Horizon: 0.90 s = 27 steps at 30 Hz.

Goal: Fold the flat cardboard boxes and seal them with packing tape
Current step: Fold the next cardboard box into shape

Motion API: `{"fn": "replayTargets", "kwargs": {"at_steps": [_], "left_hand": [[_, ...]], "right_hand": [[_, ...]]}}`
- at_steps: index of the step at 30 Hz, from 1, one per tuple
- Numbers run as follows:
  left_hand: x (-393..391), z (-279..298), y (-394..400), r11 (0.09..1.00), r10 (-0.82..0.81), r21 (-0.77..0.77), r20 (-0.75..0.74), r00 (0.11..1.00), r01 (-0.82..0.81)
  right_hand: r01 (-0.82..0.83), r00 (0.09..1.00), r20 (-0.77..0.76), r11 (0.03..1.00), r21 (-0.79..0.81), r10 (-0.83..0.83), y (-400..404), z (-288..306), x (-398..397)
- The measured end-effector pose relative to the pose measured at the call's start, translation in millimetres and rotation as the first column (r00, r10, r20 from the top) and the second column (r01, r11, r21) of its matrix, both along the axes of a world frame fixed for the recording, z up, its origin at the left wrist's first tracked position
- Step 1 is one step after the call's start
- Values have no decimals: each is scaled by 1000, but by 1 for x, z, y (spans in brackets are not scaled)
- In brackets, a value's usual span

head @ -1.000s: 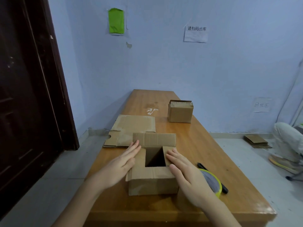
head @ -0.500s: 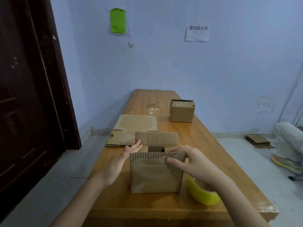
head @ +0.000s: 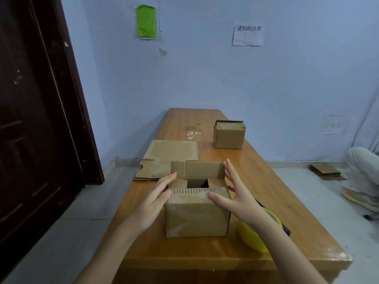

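A small brown cardboard box (head: 196,218) stands upright near the front of the wooden table (head: 276,191). Its two side flaps are folded in, its near flap leans inward and its far flap stands up. My left hand (head: 155,197) rests flat against the box's left side, fingers apart. My right hand (head: 235,193) presses on the right side, thumb on the near flap, fingers reaching to the far flap. A yellow roll of packing tape (head: 254,238) lies right of the box, partly under my right forearm.
A flat unfolded cardboard sheet (head: 168,156) lies behind the box at the table's left edge. A folded box (head: 228,135) stands farther back on the right. A black pen (head: 286,230) lies beside the tape. A dark door (head: 30,119) is left; a seated person's legs (head: 363,171) are right.
The box went from lying with its opening toward me to standing upright. My right hand shifted from the near flap's top edge to the box's right side; my left hand stays at the left.
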<state>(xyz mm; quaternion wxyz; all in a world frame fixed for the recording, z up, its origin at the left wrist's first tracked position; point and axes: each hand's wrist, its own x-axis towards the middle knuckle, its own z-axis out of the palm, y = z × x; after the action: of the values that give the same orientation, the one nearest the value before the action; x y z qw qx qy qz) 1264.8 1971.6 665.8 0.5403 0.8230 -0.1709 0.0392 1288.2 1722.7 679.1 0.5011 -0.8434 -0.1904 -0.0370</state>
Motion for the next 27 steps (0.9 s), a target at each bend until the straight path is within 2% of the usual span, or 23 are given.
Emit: {"fn": "replayTargets", "kwargs": {"at_steps": [4, 6, 9, 11, 12, 17, 22, 27], "left_hand": [[0, 2, 1, 998, 14, 63, 73, 997, -19], [-1, 3, 2, 995, 71, 66, 127, 989, -80], [-5, 4, -2, 941, 226, 164, 339, 913, -294], [-8, 6, -7, 893, 237, 226, 502, 832, -390], [-9, 8, -10, 883, 211, 258, 529, 822, -392], [-15, 9, -25, 883, 110, 352, 484, 868, -309], [-20, 24, -26, 821, 102, 521, 271, 957, -235], [-18, 25, -28, 717, 79, 644, 305, 949, -267]], "right_hand": [[57, 998, -3, 997, 55, -57, 2, -4, -1], [70, 997, 7, 996, 63, -71, 2, -6, -2], [62, 998, 20, 996, 63, -64, 3, -6, -6], [63, 998, 16, 994, 85, -65, 2, -7, -6], [65, 998, 16, 994, 88, -67, 2, -9, -6], [79, 996, 27, 995, 52, -81, -5, -17, -4], [112, 981, 168, 987, -113, -92, -7, -16, -3], [284, 918, 336, 940, -188, -210, 2, -19, -8]]}}
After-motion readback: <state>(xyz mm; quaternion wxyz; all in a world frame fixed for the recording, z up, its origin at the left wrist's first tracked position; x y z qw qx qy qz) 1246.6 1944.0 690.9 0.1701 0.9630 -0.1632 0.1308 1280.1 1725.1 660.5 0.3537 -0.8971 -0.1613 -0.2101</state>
